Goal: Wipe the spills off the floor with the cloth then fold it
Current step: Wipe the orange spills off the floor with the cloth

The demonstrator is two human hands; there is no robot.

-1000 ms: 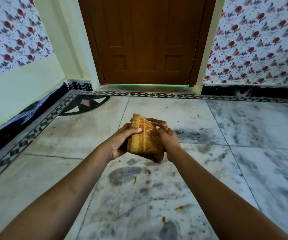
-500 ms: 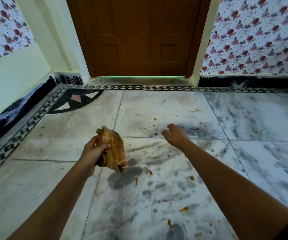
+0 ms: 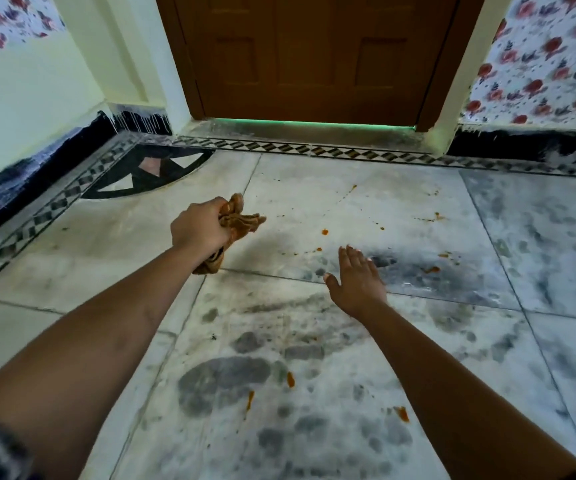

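The left hand (image 3: 199, 232) is closed in a fist around the cloth (image 3: 236, 220), an orange-brown patterned rag. The cloth is bunched: one crumpled end sticks out past the knuckles toward the door (image 3: 314, 53), and a shorter end hangs below the wrist. The cloth is held above the floor (image 3: 348, 202), over the seam between two marble tiles; whether its lower end touches the tile cannot be told.

The right hand (image 3: 357, 282) is empty. Its palm faces down, the fingers are extended and held close together, and the thumb is spread to the left. It is positioned above a dark smudged area of the floor, well apart from the cloth.

Orange spills (image 3: 324, 232) are scattered over the tiles. Small drops lie ahead of and between the two hands. More drops and smears lie to the right of the right hand, and several larger streaks lie nearer the person, between the two forearms. Grey footprint-like marks cover the nearest tile.

A patterned border strip (image 3: 314, 148) runs along the door threshold and the left wall. Floral wallpaper (image 3: 539, 64) covers the wall to the right of the door
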